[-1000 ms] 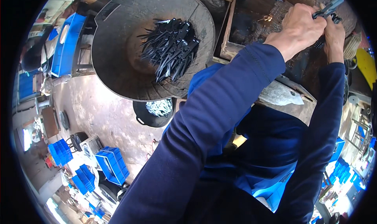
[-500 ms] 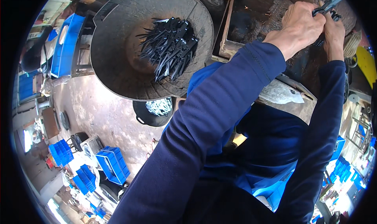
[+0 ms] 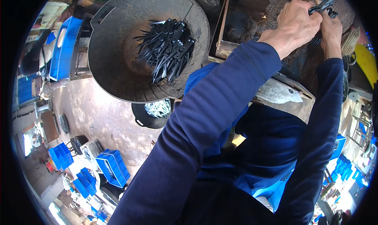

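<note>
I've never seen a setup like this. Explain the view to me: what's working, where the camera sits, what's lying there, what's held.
There is no machine arm, just a person's bare hands. A wide fisheye camera on their head looks down, so edges bend. The left hand grips a dark metal piece; the right hand is close beside it, its grip partly hidden. To the left, a wide round basin holds a pile of thin black pieces. Lower down, a black tub holds pale pieces.
</note>
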Demonstrator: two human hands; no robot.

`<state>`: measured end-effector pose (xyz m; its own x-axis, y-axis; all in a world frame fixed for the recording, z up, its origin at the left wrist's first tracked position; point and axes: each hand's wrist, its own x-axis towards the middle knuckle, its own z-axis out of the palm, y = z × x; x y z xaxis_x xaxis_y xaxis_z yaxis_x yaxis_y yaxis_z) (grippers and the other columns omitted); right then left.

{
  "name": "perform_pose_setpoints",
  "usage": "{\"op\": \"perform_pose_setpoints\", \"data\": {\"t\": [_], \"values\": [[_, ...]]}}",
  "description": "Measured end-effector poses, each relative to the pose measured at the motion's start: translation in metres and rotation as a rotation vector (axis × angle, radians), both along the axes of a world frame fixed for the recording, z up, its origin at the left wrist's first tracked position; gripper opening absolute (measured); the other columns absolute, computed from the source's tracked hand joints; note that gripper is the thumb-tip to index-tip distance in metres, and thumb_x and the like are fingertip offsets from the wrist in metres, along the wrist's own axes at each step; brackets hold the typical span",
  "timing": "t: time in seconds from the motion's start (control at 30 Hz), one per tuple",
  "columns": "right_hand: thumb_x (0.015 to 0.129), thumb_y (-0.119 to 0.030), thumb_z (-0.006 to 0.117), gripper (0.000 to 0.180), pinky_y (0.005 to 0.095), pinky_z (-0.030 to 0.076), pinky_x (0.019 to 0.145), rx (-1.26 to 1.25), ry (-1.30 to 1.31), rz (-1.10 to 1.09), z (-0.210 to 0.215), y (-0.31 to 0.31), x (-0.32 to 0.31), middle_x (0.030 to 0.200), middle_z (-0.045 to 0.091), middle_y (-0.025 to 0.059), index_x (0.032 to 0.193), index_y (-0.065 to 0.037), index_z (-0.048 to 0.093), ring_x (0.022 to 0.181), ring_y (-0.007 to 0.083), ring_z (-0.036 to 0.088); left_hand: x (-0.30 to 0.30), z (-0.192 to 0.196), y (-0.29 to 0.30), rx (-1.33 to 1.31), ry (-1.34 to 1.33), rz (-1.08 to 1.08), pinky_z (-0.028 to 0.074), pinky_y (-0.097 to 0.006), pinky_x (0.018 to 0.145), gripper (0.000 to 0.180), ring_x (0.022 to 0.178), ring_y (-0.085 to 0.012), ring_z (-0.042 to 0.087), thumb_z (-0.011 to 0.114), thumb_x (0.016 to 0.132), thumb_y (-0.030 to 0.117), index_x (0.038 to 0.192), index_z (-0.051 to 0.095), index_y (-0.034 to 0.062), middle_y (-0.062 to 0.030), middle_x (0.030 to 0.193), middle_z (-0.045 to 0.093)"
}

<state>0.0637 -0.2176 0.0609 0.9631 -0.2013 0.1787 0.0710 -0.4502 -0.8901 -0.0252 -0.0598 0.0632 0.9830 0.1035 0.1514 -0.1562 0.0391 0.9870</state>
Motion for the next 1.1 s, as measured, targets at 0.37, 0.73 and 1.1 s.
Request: {"op": "perform_pose_setpoints", "data": {"t": [0.37,0.73,1.1], "values": [[0.089,-0.036,0.07,0.043,0.0286,0.051,0.068,0.026,-0.11,0.009,0.005,0.011,-0.012,0.094,0.069,0.0078,0.109,0.002,0.072,0.08,0.0111,0.062,0.003,-0.002,-0.001,0.015,-0.011,0.011,0.053,-0.047,0.079,0.035,0.081,-0.0388,0.067,0.057,0.082,0.023,0.111,0.073,0.0112,-0.0213,0.076,0.068],[0.084,-0.042,0.075,0.056,0.0284,0.05,0.069,-0.023,-0.065,-0.093,0.007,0.012,-0.015,0.094,0.069,0.0094,0.108,0.008,0.068,0.081,0.0117,0.062,0.002,-0.002,-0.002,0.052,-0.017,0.009,0.053,-0.048,0.081,0.036,0.082,-0.0396,0.066,0.058,0.081,0.024,0.112,0.072,0.0104,-0.0222,0.078,0.068],[0.086,-0.037,0.073,0.045,0.0297,0.05,0.071,-0.068,-0.057,-0.058,-0.006,-0.011,0.003,0.094,0.069,0.0068,0.108,0.002,0.069,0.081,0.0116,0.061,0.006,-0.004,-0.004,0.09,-0.054,0.022,0.052,-0.048,0.08,0.029,0.083,-0.0416,0.065,0.058,0.08,0.024,0.095,0.073,0.0048,-0.023,0.078,0.068]]}}
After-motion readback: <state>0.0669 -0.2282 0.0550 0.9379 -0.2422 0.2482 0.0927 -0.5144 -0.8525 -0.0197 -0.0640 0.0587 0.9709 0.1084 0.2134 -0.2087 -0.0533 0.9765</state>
